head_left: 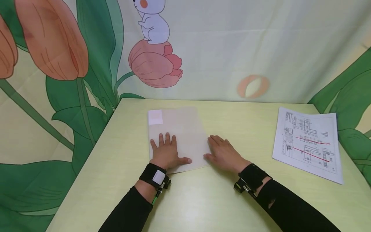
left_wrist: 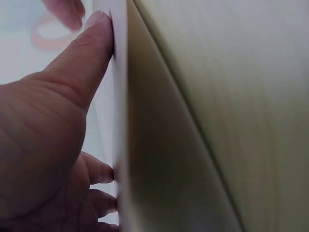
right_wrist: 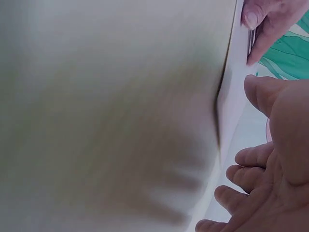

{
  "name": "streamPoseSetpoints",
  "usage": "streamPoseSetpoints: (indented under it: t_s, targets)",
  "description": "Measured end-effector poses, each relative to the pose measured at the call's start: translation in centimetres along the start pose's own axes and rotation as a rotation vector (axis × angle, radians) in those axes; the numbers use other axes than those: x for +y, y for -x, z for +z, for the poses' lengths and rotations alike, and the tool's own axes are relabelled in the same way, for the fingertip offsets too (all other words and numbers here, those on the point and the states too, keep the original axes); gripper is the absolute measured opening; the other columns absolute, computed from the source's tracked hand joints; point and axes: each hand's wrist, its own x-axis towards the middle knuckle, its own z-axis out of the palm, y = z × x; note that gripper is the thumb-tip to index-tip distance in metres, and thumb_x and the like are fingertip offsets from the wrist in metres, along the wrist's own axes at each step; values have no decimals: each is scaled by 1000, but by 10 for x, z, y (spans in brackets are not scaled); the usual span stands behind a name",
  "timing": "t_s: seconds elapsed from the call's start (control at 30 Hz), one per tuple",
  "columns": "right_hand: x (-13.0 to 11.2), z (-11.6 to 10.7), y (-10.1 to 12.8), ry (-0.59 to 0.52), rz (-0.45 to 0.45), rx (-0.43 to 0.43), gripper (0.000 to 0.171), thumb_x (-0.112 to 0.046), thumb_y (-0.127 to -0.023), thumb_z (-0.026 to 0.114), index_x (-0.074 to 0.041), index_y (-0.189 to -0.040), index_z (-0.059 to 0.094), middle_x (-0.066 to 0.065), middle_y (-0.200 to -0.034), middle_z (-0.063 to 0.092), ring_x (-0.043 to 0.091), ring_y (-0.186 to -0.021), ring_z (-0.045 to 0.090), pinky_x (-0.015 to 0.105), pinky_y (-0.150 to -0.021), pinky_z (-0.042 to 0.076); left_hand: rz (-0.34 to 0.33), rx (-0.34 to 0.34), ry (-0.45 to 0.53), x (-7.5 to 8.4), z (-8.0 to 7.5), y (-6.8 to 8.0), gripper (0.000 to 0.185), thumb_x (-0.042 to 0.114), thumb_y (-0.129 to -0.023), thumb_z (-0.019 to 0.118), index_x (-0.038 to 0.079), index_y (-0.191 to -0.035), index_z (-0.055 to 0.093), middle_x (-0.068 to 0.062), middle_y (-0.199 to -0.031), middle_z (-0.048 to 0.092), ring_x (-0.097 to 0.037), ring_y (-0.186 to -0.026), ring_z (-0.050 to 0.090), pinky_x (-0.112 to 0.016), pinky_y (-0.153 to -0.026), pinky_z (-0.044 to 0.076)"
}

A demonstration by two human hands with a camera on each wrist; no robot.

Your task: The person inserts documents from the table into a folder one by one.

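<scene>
A pale, flat paper sheet or folder (head_left: 186,129) lies on the table, with a small white square (head_left: 155,117) at its upper left corner. My left hand (head_left: 166,154) presses on its lower left part, fingers spread and thumb stretched to the right. In the left wrist view, the near edge of the pale upper layer (left_wrist: 120,159) stands a little above the table, with a shadowed gap below. My right hand (head_left: 223,154) is at the right edge, fingers extended and slightly bent. The right wrist view shows that palm (right_wrist: 285,159) with nothing in it.
Printed sheets (head_left: 308,145) with technical drawings and two red lines lie at the right side of the table (head_left: 197,206). Behind the table hangs a curtain (head_left: 214,48) patterned with tulips and a white animal. Both wrists wear black straps with small cameras.
</scene>
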Motion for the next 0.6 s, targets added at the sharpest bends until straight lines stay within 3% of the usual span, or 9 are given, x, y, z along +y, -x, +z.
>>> streamPoseSetpoints:
  t_s: [0.3, 0.5, 0.6]
  targets:
    - [15, -3, 27, -9, 38, 9, 72, -32, -103, 67, 11, -154, 41, 30, -162, 40, 49, -153, 34, 71, -120, 27, 148, -12, 18, 37, 6, -2, 128, 85, -77, 71, 6, -167, 26, -22, -174, 17, -45, -162, 8, -72, -125, 5]
    - [22, -8, 40, 29, 65, -3, 69, -33, -104, 67, 10, -152, 45, 29, -161, 43, 49, -153, 35, 73, -118, 28, 359, -49, 3, 42, 4, -2, 118, 79, -83, 72, 7, -166, 29, -18, -174, 20, -38, -163, 11, -65, -128, 7]
    - [24, -12, 45, 38, 71, -21, 69, -34, -103, 68, 10, -152, 46, 28, -161, 43, 49, -152, 36, 73, -118, 28, 364, -75, -29, 42, -3, 13, 121, 77, -78, 78, 9, -166, 30, -19, -175, 19, -43, -162, 10, -70, -126, 10]
